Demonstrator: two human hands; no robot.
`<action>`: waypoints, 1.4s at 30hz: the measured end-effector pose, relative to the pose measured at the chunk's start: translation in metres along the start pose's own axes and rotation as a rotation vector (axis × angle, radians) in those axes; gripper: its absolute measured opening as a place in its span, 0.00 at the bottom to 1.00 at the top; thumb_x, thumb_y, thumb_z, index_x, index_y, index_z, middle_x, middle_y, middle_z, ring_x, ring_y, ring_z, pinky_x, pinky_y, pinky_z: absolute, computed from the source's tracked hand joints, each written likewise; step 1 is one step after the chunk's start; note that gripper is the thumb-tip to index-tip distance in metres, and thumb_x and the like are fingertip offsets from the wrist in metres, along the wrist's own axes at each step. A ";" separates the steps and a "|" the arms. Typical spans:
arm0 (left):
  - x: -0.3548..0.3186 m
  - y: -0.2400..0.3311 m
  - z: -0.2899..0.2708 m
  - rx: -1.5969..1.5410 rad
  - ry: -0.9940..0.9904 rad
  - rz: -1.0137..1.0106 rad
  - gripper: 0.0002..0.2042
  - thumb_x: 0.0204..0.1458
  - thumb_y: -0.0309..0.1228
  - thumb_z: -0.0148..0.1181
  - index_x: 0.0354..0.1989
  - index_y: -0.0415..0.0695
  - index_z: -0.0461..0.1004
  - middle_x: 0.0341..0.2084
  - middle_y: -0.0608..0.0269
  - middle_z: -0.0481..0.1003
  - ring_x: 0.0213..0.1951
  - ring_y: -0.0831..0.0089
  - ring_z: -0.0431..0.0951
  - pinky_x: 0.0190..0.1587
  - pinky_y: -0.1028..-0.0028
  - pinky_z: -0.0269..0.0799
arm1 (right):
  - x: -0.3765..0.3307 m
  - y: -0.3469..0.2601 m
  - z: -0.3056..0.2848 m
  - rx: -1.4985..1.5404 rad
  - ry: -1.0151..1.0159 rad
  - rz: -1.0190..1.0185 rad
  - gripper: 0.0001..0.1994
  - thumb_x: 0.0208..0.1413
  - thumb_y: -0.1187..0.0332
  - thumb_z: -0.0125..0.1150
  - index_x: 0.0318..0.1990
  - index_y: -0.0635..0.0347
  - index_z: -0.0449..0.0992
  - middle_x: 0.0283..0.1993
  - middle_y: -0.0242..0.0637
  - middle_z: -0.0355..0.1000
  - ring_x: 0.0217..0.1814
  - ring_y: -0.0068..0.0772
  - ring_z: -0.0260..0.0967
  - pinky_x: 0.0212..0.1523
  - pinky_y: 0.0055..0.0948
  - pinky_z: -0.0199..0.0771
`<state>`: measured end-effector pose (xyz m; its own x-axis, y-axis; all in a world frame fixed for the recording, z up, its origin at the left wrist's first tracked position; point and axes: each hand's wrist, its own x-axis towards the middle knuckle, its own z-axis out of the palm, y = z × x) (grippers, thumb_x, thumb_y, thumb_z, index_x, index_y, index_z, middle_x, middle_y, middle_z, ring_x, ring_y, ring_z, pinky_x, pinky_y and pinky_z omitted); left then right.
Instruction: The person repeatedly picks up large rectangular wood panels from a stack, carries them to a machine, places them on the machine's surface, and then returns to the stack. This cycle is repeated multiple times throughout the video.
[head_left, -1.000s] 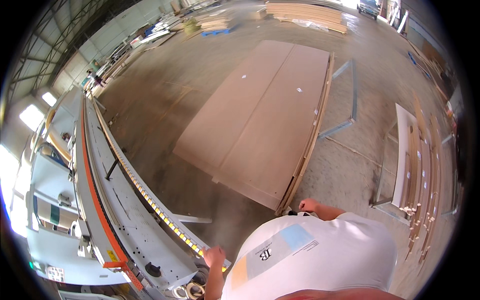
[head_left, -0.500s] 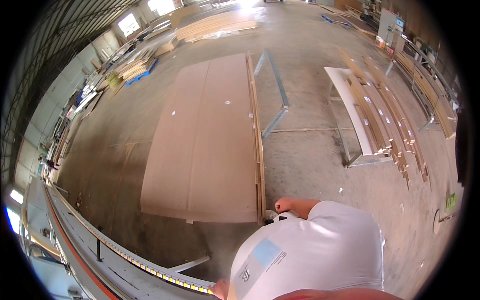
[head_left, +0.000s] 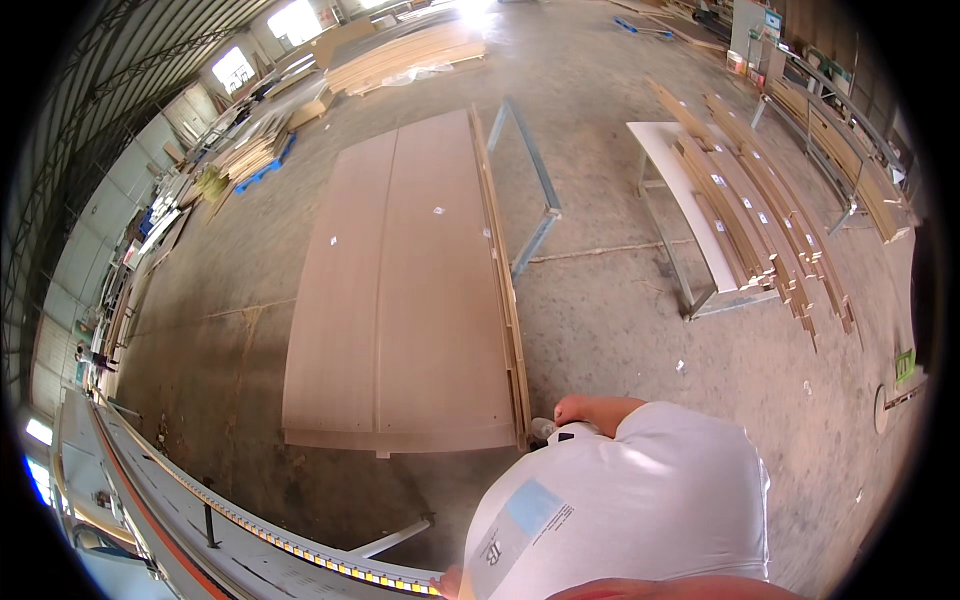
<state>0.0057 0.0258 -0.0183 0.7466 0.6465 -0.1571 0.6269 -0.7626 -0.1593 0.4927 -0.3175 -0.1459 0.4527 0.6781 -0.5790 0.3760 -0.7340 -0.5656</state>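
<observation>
My left hand (head_left: 449,582) rests at the near end of a long machine rail with a yellow-and-white measuring strip (head_left: 370,575). Its fingers lie against the strip's end, and my shirt covers part of the hand. Held out in front of my body, my right hand (head_left: 569,410) has its fingers curled in, with nothing visible in it. It is nearest the lower right corner of a stack of large brown panels (head_left: 400,290), not touching it. Narrow strips of board (head_left: 505,300) line the stack's right side.
To the right, a metal stand (head_left: 690,285) carries a white panel (head_left: 672,165) and several long brown boards (head_left: 740,205). A grey metal frame (head_left: 530,160) stands beside the panel stack. Farther back are timber piles (head_left: 405,60) and a blue pallet (head_left: 265,165).
My view has turned slightly, so the stand and boards on the right sit farther left in the picture. Both hands stay in about the same places.
</observation>
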 end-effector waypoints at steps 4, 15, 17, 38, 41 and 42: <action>0.002 0.003 -0.009 0.008 -0.009 -0.020 0.15 0.57 0.45 0.52 0.45 0.53 0.77 0.42 0.57 0.77 0.48 0.58 0.76 0.68 0.45 0.53 | 0.005 -0.013 -0.003 -0.059 -0.030 0.044 0.15 0.45 0.53 0.64 0.39 0.43 0.87 0.38 0.35 0.83 0.39 0.36 0.80 0.42 0.38 0.78; 0.005 0.014 -0.018 -0.002 -0.016 -0.057 0.11 0.53 0.43 0.54 0.35 0.52 0.79 0.33 0.56 0.79 0.41 0.58 0.78 0.68 0.50 0.54 | 0.012 -0.027 -0.012 -0.092 -0.036 0.016 0.14 0.44 0.55 0.64 0.39 0.42 0.87 0.36 0.33 0.83 0.36 0.34 0.79 0.41 0.37 0.78; 0.008 0.020 -0.020 -0.011 -0.017 -0.048 0.11 0.52 0.42 0.55 0.33 0.52 0.80 0.32 0.56 0.79 0.39 0.58 0.79 0.68 0.50 0.54 | 0.015 -0.011 -0.008 -0.048 -0.027 0.058 0.14 0.44 0.55 0.64 0.39 0.42 0.87 0.37 0.33 0.83 0.36 0.33 0.80 0.40 0.36 0.78; -0.025 0.000 0.036 -0.228 -0.050 -0.144 0.14 0.54 0.39 0.53 0.26 0.47 0.83 0.26 0.54 0.82 0.35 0.57 0.82 0.71 0.55 0.51 | 0.042 -0.019 -0.015 -0.199 -0.221 -0.059 0.16 0.46 0.54 0.63 0.40 0.45 0.87 0.38 0.34 0.83 0.40 0.31 0.79 0.43 0.35 0.77; -0.022 0.012 -0.002 -0.141 -0.095 -0.171 0.14 0.54 0.40 0.53 0.27 0.48 0.83 0.27 0.55 0.82 0.36 0.58 0.82 0.71 0.56 0.52 | 0.032 -0.025 -0.021 -0.116 -0.204 -0.068 0.16 0.47 0.53 0.63 0.40 0.47 0.86 0.38 0.33 0.83 0.38 0.30 0.79 0.41 0.34 0.77; -0.026 0.011 -0.001 -0.128 -0.081 -0.181 0.14 0.54 0.40 0.53 0.27 0.48 0.83 0.27 0.55 0.82 0.36 0.59 0.82 0.71 0.55 0.52 | 0.027 -0.028 -0.022 -0.031 -0.173 -0.081 0.15 0.49 0.54 0.64 0.40 0.49 0.86 0.36 0.32 0.83 0.35 0.27 0.78 0.38 0.32 0.77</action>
<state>-0.0065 0.0009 -0.0152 0.6024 0.7684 -0.2160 0.7759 -0.6272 -0.0677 0.5126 -0.2798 -0.1329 0.2752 0.7294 -0.6263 0.4317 -0.6759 -0.5974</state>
